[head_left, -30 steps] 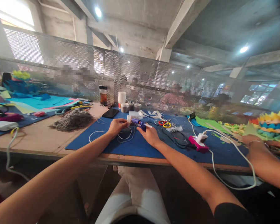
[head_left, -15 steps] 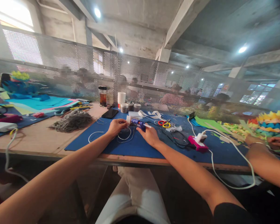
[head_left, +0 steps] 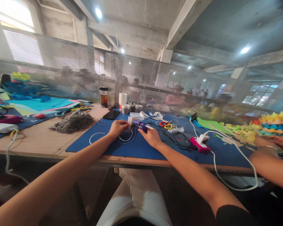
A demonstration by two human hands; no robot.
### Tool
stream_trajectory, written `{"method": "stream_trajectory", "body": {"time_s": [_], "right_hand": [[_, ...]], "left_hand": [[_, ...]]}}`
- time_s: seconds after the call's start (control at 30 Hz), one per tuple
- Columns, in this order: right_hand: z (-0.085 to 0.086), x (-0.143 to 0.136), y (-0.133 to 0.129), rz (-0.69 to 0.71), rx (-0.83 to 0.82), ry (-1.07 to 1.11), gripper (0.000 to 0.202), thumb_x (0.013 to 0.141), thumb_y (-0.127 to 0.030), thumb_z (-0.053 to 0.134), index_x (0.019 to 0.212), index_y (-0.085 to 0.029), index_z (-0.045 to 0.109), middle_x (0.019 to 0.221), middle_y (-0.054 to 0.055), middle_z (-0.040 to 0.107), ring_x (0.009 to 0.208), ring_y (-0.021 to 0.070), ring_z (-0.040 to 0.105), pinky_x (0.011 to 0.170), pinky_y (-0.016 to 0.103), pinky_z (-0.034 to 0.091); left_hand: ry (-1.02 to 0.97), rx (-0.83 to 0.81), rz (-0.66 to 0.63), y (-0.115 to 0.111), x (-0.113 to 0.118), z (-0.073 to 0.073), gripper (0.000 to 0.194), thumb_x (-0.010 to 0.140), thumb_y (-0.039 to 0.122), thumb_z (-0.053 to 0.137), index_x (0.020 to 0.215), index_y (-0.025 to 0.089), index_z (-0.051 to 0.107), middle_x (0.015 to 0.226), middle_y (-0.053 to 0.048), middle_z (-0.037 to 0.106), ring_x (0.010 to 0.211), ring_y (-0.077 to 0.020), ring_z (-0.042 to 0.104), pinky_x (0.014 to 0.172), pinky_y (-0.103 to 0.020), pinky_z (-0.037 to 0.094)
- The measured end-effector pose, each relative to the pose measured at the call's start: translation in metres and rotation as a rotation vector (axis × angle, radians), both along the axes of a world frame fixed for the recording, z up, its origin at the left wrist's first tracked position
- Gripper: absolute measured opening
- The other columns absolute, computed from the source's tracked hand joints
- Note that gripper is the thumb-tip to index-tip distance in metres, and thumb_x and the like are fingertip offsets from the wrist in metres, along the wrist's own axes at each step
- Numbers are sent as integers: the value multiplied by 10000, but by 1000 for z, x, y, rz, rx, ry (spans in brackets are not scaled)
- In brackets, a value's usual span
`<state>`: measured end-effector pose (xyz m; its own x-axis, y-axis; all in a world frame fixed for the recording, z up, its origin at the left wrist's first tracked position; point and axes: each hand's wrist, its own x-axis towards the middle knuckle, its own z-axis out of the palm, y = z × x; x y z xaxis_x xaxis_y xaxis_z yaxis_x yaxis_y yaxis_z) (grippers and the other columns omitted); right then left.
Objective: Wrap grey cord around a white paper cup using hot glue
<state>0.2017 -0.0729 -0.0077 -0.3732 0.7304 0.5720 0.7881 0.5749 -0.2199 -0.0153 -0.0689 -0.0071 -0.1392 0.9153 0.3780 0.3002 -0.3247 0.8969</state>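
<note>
My right hand (head_left: pixel 152 137) is wrapped round a purple-blue glue gun (head_left: pixel 141 124), with a white glue stick (head_left: pixel 149 126) showing at its back end. The gun points left, towards my left hand (head_left: pixel 118 128). That hand is closed, its fingers pinching a small whitish, round-ended piece (head_left: pixel 130 120) by its edge. The gun's nozzle lies at or very near this piece; I cannot tell whether they touch. Below, a thin white cord (head_left: pixel 126 140) loops on the blue mat (head_left: pixel 103 150).
Scissors (head_left: pixel 166 125), white ribbon (head_left: pixel 155 116), cups (head_left: pixel 125 108) and a phone (head_left: pixel 111 114) lie beyond my hands. Grey yarn (head_left: pixel 72 122) is at left. A pink power strip (head_left: pixel 200 145) with cables sits at right, near another person's arm (head_left: pixel 269 160). A perforated metal screen (head_left: pixel 141 72) stands behind.
Both my hands, the glue gun and the whitish piece stay almost still. At the right edge, the other person's arm has shifted slightly.
</note>
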Motion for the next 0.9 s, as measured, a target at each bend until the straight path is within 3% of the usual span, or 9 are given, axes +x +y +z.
{"method": "stream_trajectory", "body": {"time_s": [0.9], "right_hand": [[1,1,-2,-17,-18,-29,497,904,-592,387,1187,-232,580,971,66,705,944,217,646,795,282,443]], "left_hand": [[3,14,17,5,-3,-4,298,623,412,714,758,146,717,616,-47,699,594,-194,636,622,-281,480]]}}
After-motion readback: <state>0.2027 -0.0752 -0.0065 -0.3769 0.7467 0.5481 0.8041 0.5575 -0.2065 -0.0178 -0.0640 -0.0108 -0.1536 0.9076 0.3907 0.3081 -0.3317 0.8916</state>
